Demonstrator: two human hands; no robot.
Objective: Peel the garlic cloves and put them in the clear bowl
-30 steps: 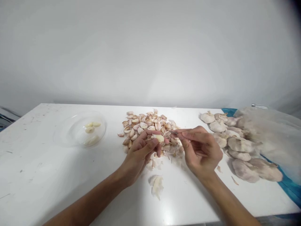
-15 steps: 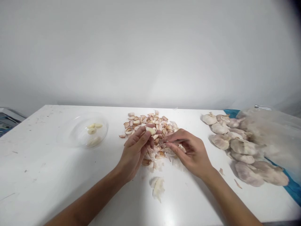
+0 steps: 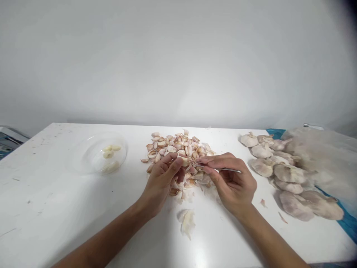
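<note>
Between the thumb and fingers of my left hand [image 3: 164, 178] is a pale garlic clove [image 3: 183, 160], held over the heap. My right hand [image 3: 230, 178] pinches a thin metal tool [image 3: 227, 169], perhaps a small knife, whose tip end points left at the clove. Its exact shape is partly covered by my fingers. Below and behind both hands spreads a pile of unpeeled garlic cloves [image 3: 178, 142], mixed with loose skins. A piece of papery garlic skin [image 3: 186, 222] lies on the white table nearer to me.
On the left, a clear plate [image 3: 86, 160] holds several peeled cloves [image 3: 108, 153]. Whole garlic bulbs [image 3: 290, 174] sit to the right, beside a cloudy plastic bag [image 3: 331, 160] and blue plastic [image 3: 347, 223]. A plain wall [image 3: 178, 63] rises behind the table [image 3: 55, 219].
My right hand has shifted slightly right and turned, showing more of the metal tool. The clove in my left hand has moved a little right and down, turning as well.
</note>
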